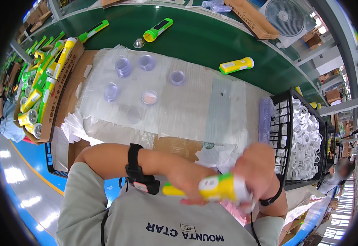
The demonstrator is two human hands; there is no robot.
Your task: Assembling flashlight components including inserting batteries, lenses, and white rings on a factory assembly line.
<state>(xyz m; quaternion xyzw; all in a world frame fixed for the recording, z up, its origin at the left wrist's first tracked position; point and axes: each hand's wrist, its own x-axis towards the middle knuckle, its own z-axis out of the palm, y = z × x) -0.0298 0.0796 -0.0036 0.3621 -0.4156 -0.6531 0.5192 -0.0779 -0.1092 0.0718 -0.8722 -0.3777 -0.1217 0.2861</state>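
Observation:
A yellow and green flashlight [216,187] lies crosswise in front of my chest. My left hand [187,180] is closed round its body, with the yellow tail end poking out past the wrist side. At the wide head end, my right hand [256,166] wraps over a white ring [241,189]; motion blurs these fingers, and part of the ring is hidden under them. Beyond my hands, clear round lenses [147,62] lie singly and in small stacks on the film-covered work surface [195,110].
A cardboard box [66,88] of flashlights stands at left. At right a black crate [287,127] holds many white rings [305,139], beside a row of stacked clear lenses [265,119]. Flashlights [158,29] and a small reflector cup [139,43] rest on the green belt [195,41].

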